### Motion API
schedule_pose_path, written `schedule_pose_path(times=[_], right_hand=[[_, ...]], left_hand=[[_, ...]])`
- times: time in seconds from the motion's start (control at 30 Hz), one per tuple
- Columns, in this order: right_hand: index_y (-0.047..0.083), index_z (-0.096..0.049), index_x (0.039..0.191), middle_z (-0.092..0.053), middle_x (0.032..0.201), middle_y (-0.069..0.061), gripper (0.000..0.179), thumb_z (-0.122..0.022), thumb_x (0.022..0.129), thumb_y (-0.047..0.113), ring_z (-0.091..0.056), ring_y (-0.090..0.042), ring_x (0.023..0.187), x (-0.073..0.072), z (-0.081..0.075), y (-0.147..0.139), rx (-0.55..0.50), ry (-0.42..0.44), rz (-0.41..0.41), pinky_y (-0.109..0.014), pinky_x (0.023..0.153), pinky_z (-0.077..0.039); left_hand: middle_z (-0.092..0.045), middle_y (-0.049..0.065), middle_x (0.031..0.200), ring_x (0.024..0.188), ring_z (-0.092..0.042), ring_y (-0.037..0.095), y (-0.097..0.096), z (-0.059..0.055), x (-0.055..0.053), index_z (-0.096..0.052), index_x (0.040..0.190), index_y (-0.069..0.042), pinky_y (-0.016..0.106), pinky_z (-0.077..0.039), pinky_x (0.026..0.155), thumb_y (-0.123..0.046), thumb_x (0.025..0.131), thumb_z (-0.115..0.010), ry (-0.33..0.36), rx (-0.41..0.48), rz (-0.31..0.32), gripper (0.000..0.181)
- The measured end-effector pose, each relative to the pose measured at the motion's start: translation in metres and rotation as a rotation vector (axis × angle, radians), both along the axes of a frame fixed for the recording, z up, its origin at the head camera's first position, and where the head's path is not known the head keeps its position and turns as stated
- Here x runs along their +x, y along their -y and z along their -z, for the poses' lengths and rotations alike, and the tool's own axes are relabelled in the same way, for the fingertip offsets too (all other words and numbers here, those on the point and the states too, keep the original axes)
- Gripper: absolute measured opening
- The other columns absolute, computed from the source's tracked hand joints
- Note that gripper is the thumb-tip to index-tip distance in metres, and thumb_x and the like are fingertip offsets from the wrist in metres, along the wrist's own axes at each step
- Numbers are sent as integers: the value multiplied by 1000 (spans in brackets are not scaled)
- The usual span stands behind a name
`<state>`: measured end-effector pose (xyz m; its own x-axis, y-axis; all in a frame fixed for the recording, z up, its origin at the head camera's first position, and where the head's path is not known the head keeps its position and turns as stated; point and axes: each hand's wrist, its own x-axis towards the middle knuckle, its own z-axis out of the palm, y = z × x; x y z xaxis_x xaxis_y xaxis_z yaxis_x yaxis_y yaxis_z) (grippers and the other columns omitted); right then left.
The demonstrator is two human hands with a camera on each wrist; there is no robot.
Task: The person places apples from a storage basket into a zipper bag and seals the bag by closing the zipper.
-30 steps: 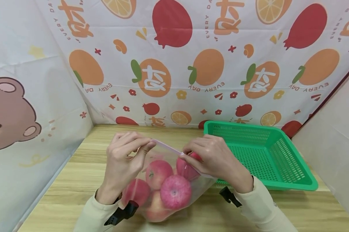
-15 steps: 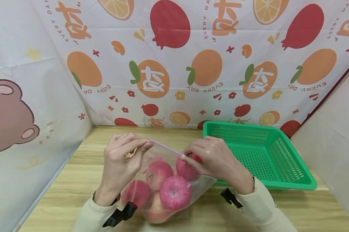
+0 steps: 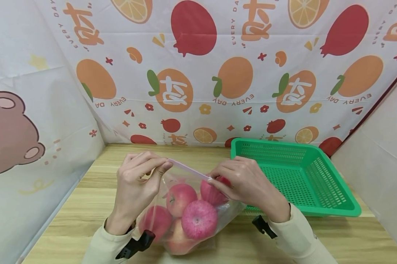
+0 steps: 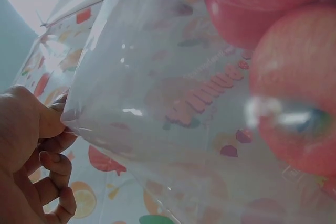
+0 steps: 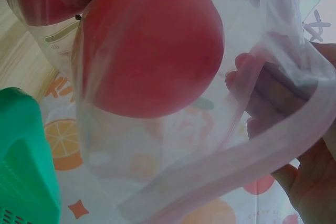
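Note:
A clear plastic zip bag (image 3: 227, 217) holds several red apples (image 3: 199, 220) and rests on the wooden table. Its pale pink zip strip (image 3: 189, 169) runs taut and slanting between both hands. My left hand (image 3: 138, 185) pinches the strip's left end between thumb and index finger. At a point farther right, my right hand (image 3: 242, 181) pinches the strip by a small white piece. In the left wrist view, the left hand (image 4: 34, 153) grips the bag's corner, with printed pink lettering (image 4: 210, 93) on the film. The right wrist view shows the right hand's fingers partly behind the film.
A green perforated plastic basket (image 3: 330, 211) stands at the right, just beyond the right hand. Fruit-printed cloth (image 3: 205, 73) hangs behind the table (image 3: 69, 220), and a bear-printed cloth (image 3: 53, 121) covers the left side.
The right hand has shifted very slightly right along the zip strip, and the left hand slightly left. A little more strip shows between them. The apples stay in the bag.

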<state>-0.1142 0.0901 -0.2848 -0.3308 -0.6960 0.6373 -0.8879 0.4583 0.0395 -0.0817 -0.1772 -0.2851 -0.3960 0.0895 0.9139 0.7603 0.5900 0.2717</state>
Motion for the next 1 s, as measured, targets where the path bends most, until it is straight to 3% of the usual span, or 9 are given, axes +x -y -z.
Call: schedule_pose_path(times=[0.33, 0.43, 0.57, 0.67, 0.77, 1.0], right_hand=[[18, -80, 94, -77, 89, 8, 16, -85, 84, 28, -70, -4, 76, -1, 4, -2, -1, 4, 8, -20, 64, -50], [17, -80, 94, -78, 90, 8, 17, -86, 82, 27, -70, -4, 75, -1, 5, -2, 6, -5, 18, -19, 63, -50], [15, -79, 92, -77, 89, 7, 18, -88, 81, 26, -69, -5, 74, -3, 8, -1, 24, -37, 39, -20, 64, -52], [15, -78, 91, -77, 88, 6, 17, -87, 82, 26, -70, -6, 74, -4, 9, 1, 38, -58, 66, -21, 67, -55], [15, -77, 92, -77, 88, 6, 17, -87, 83, 26, -72, -8, 76, -3, 10, 4, 48, -73, 97, -23, 70, -56], [13, -72, 95, -75, 85, 4, 17, -83, 86, 23, -70, -9, 74, -3, 12, 10, 41, -95, 139, -24, 67, -57]], left_hand=[[-70, -2, 72, 60, -45, 4, 2, 1, -1, -80, 86, -7, 22, -32, 73, -35, 97, -69, 6, 0, 1, 32], [-68, -4, 73, 63, -45, 4, 3, 2, -2, -79, 86, -8, 23, -31, 72, -16, 89, -79, 59, -9, 40, 9], [-63, -9, 75, 69, -47, 4, 6, 2, -2, -76, 88, -12, 25, -31, 73, -9, 87, -80, 169, -53, 93, 5], [-62, -10, 78, 73, -50, 6, 6, 2, -2, -74, 90, -14, 26, -33, 76, -16, 93, -75, 208, -93, 107, 4], [-62, -11, 80, 75, -51, 7, 6, 2, -2, -73, 92, -15, 26, -34, 77, -13, 89, -79, 222, -106, 109, 7], [-54, -12, 72, 72, -47, 7, 4, 4, -3, -76, 92, -16, 24, -32, 73, -24, 85, -80, 242, -84, 82, 11]])
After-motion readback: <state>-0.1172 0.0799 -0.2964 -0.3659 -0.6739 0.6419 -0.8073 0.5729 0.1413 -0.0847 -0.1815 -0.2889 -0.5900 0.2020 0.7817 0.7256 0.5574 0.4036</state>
